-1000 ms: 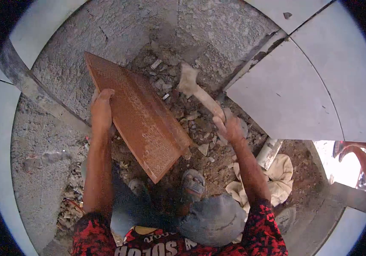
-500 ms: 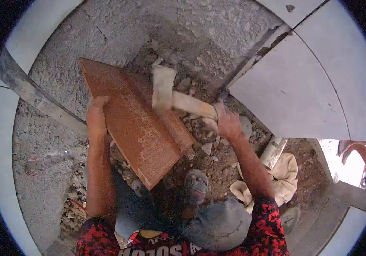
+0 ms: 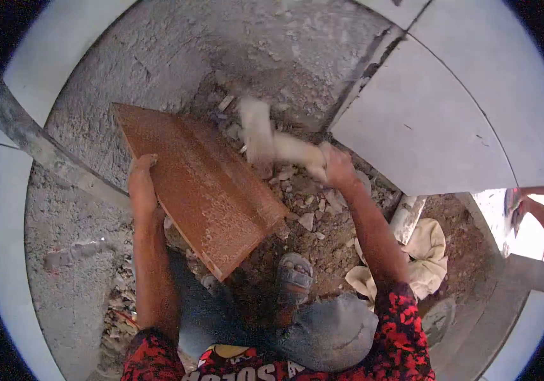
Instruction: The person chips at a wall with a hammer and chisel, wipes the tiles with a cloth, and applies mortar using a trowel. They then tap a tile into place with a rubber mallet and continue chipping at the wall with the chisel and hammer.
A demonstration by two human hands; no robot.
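My left hand (image 3: 143,184) is closed on the left edge of a reddish-brown tile (image 3: 205,197), a wide slab with a raised ridge along its right side. The slab slants over the rubble, with one corner pointing down toward my feet. In my right hand (image 3: 337,167) is the handle of a hammer (image 3: 259,130) with a pale, dusty head. Motion smears the hammer. Its head hangs close to the upper right edge of the tile, over broken stones.
Rough grey concrete (image 3: 158,51) rises behind the rubble. White tiles (image 3: 431,114) with a sharp corner border the right side. A pale cloth (image 3: 427,260) lies beside a pipe (image 3: 406,219). A curved grey strip (image 3: 62,152) runs at left. Another person's arm (image 3: 538,213) shows far right.
The hammer has swung slightly right and downward with my right hand and is more blurred. The tile's far end sits a little lower in view; my left hand still grips it.
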